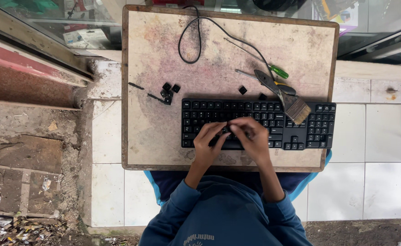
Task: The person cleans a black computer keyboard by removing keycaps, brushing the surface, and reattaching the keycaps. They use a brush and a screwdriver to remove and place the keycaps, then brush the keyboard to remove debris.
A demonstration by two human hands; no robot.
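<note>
Black keyboard [255,123] lies flat in the middle of the worn board [155,136]. Left hand [208,139] & right hand [250,134] meet on its low keys, fingers bent; can't tell if they pinch a key. Loose keycaps [168,91] sit at 10 o'clock, brush [287,98] at 2. Keys look small, light, snappy plastic, so prob. best to hold by the edges.

On my worn board [155,132], a brush [284,98] lies over the far right, two screwdrivers [264,64] just beyond it, loose keycaps [168,90] to the far left, and white tiles [373,136] on my right.
</note>
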